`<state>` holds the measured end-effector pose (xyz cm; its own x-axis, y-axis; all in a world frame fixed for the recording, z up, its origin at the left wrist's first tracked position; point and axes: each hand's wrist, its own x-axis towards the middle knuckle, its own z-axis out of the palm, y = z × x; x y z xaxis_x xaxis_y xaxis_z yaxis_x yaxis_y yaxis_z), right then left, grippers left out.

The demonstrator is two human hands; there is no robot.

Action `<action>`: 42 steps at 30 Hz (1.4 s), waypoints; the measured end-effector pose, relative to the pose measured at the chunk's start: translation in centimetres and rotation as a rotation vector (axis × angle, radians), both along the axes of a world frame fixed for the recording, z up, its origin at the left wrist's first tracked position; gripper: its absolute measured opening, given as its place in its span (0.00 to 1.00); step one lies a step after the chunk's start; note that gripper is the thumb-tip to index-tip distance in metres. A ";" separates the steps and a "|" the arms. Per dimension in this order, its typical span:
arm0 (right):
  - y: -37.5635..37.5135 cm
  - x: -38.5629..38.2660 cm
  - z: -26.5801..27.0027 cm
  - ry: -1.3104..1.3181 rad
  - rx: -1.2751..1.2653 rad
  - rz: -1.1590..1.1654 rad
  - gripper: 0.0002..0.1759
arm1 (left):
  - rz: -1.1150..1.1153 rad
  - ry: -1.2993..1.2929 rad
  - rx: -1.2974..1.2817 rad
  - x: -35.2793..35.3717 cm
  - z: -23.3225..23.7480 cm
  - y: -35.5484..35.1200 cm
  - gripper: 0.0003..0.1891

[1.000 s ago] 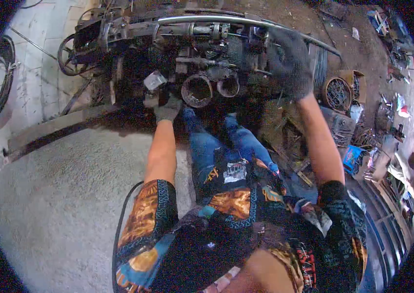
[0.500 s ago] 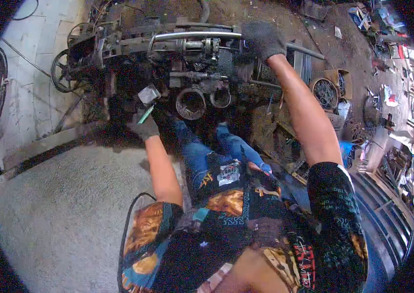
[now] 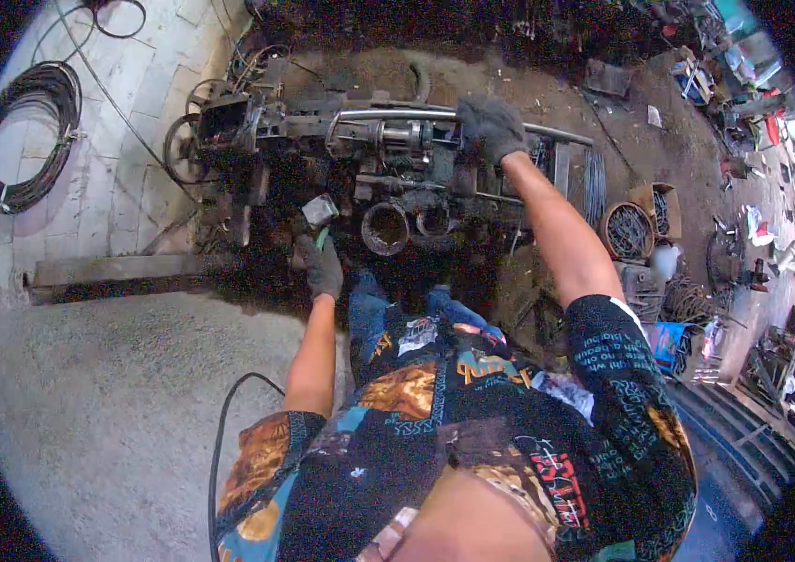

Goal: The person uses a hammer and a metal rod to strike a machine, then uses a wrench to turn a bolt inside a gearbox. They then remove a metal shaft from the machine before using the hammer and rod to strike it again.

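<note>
I stand over a dark, greasy metal machine (image 3: 388, 169) with rollers and a hand wheel. My right hand (image 3: 491, 126), in a grey glove, grips a long curved steel pipe (image 3: 388, 115) that lies across the top of the machine. My left hand (image 3: 322, 267), also gloved, is closed around a green-handled tool (image 3: 320, 223) with a grey metal head, held at the machine's near left side. Two round metal rings (image 3: 386, 228) sit at the machine's front, just right of my left hand.
A coil of black cable (image 3: 27, 131) lies on the tiled floor at far left. A steel beam (image 3: 126, 272) lies along the concrete edge. Baskets of scrap wire (image 3: 629, 229) and cluttered metal parts fill the right side. A black cord (image 3: 224, 431) hangs by my left arm.
My right hand slid left along the pipe from its right part toward the middle. My left hand drew back a little with the tool. The view pulled back and up.
</note>
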<state>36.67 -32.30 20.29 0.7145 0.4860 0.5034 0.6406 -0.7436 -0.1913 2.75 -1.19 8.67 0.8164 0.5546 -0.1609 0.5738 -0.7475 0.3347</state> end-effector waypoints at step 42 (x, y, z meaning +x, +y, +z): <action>-0.7 -7.6 5.4 0.331 -0.290 -0.239 0.33 | 0.054 -0.218 -0.279 0.1 -9.5 2.4 0.46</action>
